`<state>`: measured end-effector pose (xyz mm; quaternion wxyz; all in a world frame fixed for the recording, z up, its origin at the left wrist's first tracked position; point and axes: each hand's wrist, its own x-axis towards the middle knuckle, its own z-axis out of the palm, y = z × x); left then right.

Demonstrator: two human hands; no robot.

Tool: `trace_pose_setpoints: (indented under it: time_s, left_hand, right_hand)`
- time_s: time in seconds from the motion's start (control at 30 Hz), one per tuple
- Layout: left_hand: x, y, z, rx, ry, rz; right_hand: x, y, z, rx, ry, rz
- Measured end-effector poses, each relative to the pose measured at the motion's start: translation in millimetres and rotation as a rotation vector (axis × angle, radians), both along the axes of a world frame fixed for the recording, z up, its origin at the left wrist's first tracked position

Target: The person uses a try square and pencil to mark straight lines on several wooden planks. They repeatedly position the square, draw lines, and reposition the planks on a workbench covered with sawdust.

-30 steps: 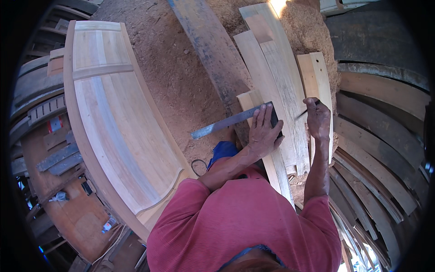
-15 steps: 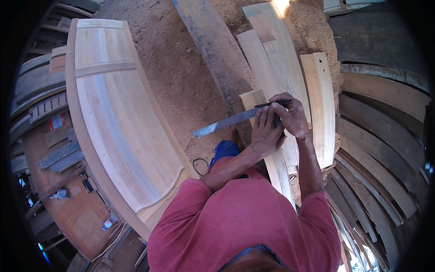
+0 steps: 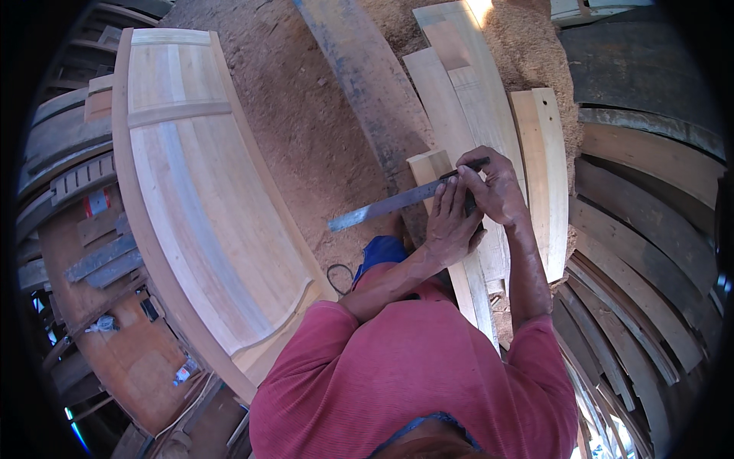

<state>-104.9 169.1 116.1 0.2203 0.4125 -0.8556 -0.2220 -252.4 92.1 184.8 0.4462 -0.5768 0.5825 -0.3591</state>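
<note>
A try square with a metal blade (image 3: 375,211) lies across a pale wooden board (image 3: 430,164), and its blade sticks out past the board's left edge. My left hand (image 3: 451,228) presses on the square, fingers together over its dark stock, which is mostly hidden. Just right of it, my right hand (image 3: 495,187) pinches a dark pencil (image 3: 477,164) held low along the blade's far edge. The pencil's tip is close to the blade above the board; whether it touches the wood is hard to make out.
To the left lies a large panelled wooden door (image 3: 206,183). Several pale planks (image 3: 489,115) extend beyond my hands, beside a long weathered board (image 3: 367,84). Stacked dark timber (image 3: 650,229) fills the right side. A plastic bottle (image 3: 184,372) lies on a brown sheet at lower left.
My right hand has moved the pencil slightly to the right along the blade. My left hand and the try square keep their place on the board.
</note>
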Motion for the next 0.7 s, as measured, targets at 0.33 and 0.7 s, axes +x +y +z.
trace_pose_setpoints:
  time_s: [0.33, 0.7]
  left_hand:
    - [1, -1, 1, 0.027, -0.041, -0.016]
    - [0, 3, -1, 0.09, -0.147, -0.033]
  right_hand:
    - [0, -4, 6, 0.012, 0.039, 0.02]
    - [24, -6, 1, 0.24, -0.127, 0.156]
